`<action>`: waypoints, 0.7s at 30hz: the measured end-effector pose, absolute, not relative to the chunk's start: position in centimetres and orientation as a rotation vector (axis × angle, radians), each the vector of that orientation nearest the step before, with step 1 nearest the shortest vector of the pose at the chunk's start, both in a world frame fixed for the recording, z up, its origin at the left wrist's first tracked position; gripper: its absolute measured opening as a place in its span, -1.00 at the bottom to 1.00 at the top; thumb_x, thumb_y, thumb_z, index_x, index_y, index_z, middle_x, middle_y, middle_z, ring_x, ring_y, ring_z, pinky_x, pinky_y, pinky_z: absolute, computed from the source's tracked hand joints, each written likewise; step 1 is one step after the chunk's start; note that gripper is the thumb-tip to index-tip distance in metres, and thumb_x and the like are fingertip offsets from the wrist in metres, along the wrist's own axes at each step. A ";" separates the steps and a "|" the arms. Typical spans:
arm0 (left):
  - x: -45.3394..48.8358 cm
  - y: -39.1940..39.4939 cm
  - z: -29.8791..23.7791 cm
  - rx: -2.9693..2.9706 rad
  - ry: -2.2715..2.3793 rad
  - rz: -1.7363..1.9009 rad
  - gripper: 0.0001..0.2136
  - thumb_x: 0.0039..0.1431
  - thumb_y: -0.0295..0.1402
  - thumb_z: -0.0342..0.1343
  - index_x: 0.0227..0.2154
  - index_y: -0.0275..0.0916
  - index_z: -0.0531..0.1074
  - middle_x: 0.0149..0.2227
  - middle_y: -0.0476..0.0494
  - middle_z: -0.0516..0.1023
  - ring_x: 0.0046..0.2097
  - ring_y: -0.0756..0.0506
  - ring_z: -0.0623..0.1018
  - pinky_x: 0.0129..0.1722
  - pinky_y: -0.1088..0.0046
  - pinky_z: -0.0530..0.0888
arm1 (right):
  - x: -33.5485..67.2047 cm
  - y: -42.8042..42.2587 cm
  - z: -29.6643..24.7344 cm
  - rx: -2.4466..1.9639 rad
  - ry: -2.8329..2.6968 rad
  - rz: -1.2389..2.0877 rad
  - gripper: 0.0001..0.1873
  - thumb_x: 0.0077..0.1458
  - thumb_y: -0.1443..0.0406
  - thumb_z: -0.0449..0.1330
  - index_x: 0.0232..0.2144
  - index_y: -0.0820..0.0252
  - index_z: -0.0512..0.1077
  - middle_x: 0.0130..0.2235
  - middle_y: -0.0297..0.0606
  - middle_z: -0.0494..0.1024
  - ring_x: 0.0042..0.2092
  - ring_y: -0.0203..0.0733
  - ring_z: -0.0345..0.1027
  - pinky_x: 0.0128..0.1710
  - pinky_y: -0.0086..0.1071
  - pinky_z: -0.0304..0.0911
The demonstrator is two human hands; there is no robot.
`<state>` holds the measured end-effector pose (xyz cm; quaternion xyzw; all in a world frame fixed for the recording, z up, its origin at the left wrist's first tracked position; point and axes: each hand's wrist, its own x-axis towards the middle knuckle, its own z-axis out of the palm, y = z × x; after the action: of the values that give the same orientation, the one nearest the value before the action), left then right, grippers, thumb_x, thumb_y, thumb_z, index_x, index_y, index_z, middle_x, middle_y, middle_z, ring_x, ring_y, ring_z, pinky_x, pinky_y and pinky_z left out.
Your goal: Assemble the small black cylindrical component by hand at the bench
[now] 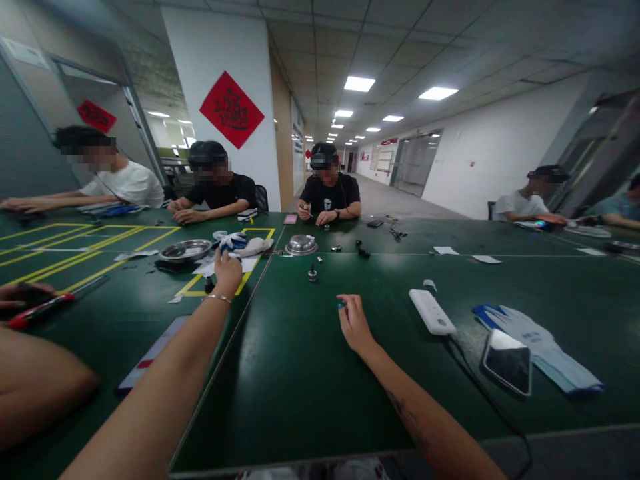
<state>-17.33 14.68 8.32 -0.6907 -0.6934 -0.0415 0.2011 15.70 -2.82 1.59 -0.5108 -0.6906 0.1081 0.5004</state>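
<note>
Steady the small piece (341, 304) your right hand (356, 324) pinches; whether your left hand (229, 273), near the glove (230, 241), grips is unclear.

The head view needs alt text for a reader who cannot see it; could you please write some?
A person's bare left hand stretches out near a blue-and-white glove and metal bowl on a green table, while the right hand has something small and teal at its fingers. Other people sit around.
</note>
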 end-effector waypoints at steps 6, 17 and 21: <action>-15.8 15.3 7.8 -2.059 -1.978 -0.137 -0.69 0.09 -0.49 -0.17 -0.25 -0.41 0.46 -0.18 -0.42 0.51 -0.07 -0.28 0.43 -0.07 0.21 0.27 | 15.8 -2.6 1.5 -1.291 -1.709 0.303 -0.70 0.17 0.33 -0.05 -0.05 0.16 0.29 -0.10 -0.13 0.21 -0.29 -0.23 0.29 -0.30 -0.27 0.35; -15.6 15.7 5.3 -2.186 -2.068 -0.115 -0.68 0.21 -0.30 -0.22 -0.08 -0.29 0.32 -0.11 -0.36 0.48 -0.15 -0.25 0.52 -0.32 0.35 0.41 | 15.9 -2.6 2.2 -1.320 -1.767 0.288 -0.69 0.13 0.38 -0.01 -0.08 0.11 0.35 -0.10 -0.14 0.19 -0.23 -0.18 0.30 -0.24 -0.23 0.36; -14.8 15.4 5.2 -2.161 -2.142 -0.118 -0.67 0.22 -0.29 -0.20 -0.07 -0.37 0.28 -0.16 -0.38 0.51 -0.15 -0.24 0.53 -0.30 0.39 0.40 | 15.7 -2.6 2.0 -1.347 -1.712 0.332 -0.56 0.11 0.39 -0.01 0.07 0.14 0.20 -0.05 -0.09 0.18 -0.27 -0.20 0.30 -0.28 -0.24 0.37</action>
<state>-14.77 15.43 5.16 -0.7089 -0.7026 -0.0388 0.0485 15.74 -2.59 1.99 -0.5452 -0.6931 0.1343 0.4520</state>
